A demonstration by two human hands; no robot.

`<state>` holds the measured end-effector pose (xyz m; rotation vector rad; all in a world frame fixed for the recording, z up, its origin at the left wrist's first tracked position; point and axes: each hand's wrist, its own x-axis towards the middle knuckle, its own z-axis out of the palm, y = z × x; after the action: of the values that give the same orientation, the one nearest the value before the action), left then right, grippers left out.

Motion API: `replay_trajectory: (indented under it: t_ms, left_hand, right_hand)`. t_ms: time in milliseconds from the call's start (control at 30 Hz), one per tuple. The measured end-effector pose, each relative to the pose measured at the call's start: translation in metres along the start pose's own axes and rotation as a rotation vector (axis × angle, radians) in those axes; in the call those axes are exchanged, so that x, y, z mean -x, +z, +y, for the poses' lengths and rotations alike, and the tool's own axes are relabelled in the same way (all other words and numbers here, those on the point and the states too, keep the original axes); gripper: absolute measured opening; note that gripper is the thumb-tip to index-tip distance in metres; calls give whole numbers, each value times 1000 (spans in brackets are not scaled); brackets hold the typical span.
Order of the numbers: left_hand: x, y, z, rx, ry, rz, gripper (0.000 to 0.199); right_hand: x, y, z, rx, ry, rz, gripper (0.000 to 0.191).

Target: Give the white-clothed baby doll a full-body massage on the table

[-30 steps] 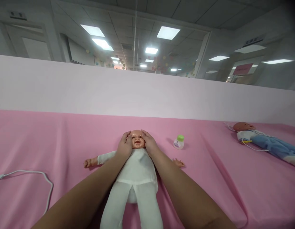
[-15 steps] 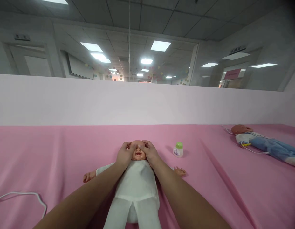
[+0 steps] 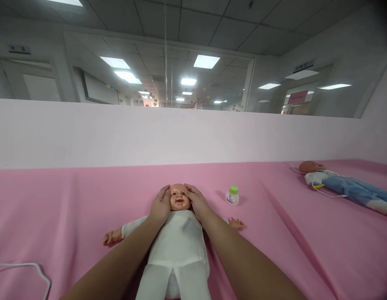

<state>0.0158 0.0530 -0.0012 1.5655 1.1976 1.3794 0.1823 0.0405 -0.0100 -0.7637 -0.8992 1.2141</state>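
A baby doll (image 3: 177,237) in white clothes lies on its back in front of me, arms spread out to both sides. My left hand (image 3: 161,204) cups the left side of the doll's head, fingers along it up to the temple. On the opposite side, my right hand (image 3: 197,201) holds the head, with its thumb on the cheek near the eye. The doll's eyes, nose and open mouth show between my hands. Both hands' fingertips are partly hidden behind the head.
A small clear bottle with a green cap (image 3: 232,196) stands right of the doll's head. Farther right lies a second doll (image 3: 346,185) in blue trousers, with thin tubing. A white cable (image 3: 31,265) lies at lower left on the pink sheet (image 3: 96,200). A low white wall (image 3: 181,135) rises behind.
My thumbs have slid outward from the middle of the doll's face to its sides, uncovering the eyes. My hands stay at the head. The view has shifted slightly.
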Motion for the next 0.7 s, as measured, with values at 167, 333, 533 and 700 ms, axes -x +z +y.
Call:
replay_trajectory:
  t_ms: [167, 333, 533, 700]
  left_hand:
    - [1, -1, 7, 122, -17, -91, 55]
    - [-2, -5, 9, 62, -50, -70, 61]
    - [-7, 0, 1, 146, -45, -36, 55]
    - [-7, 1, -4, 129, -26, -47, 45]
  right_hand:
    - [1, 0, 0, 49, -58, -41, 51]
    - [-3, -1, 4, 126, -90, -26, 52]
    - [-6, -2, 6, 84, -77, -4, 51]
    - [-5, -2, 3, 22, 22, 54, 50]
